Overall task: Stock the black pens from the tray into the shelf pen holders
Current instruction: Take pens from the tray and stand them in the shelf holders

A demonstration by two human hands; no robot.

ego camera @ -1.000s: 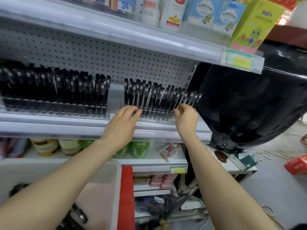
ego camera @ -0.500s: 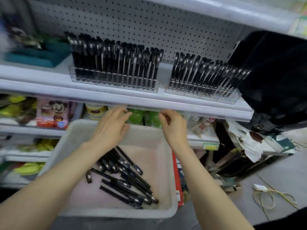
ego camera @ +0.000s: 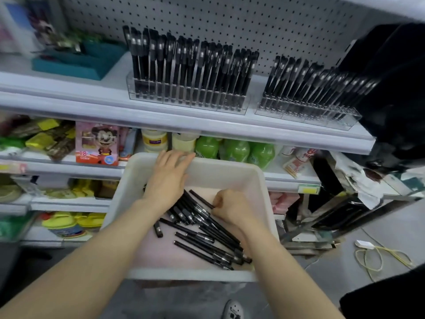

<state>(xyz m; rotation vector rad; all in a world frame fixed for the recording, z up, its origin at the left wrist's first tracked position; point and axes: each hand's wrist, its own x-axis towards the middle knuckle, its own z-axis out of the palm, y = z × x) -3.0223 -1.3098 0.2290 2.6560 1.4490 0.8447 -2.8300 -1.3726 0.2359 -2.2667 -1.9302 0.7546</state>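
Shop shelving with a white pegboard (ego camera: 230, 19) backing.

Upper shelf (ego camera: 69, 93): two clear pen holders side by side with a gap between.
- Left holder (ego camera: 188, 103): packed with shelved pens (ego camera: 190, 65), standing upright.
- Right holder (ego camera: 308, 112): filled likewise, pens leaning to the right.
- Teal box (ego camera: 76, 63): further left on the same shelf.

Shelf below: green bottles (ego camera: 234, 150), pale tubs (ego camera: 154, 140), and a pink carton (ego camera: 97, 146) with a cartoon figure.

Black cloth mass (ego camera: 395, 88) at the right end of the shelving. Yellow cord (ego camera: 377, 256) coiled on the grey floor.

White tray (ego camera: 190, 275): in front of the lower shelves, below the holders.

Black pens (ego camera: 202, 245): loose on the tray floor, heaped diagonally, mostly towards the right side. One short black piece (ego camera: 158, 229) lying apart at left.

Left hand (ego camera: 167, 180): fingers straight and close together, tips reaching the tray's far rim, palm above the upper end of the heap. Contact with the pens not discernible.

Right hand (ego camera: 232, 208): fingers curled, tips pinched on the near end of a single pen (ego camera: 201, 199) at the top of the heap.
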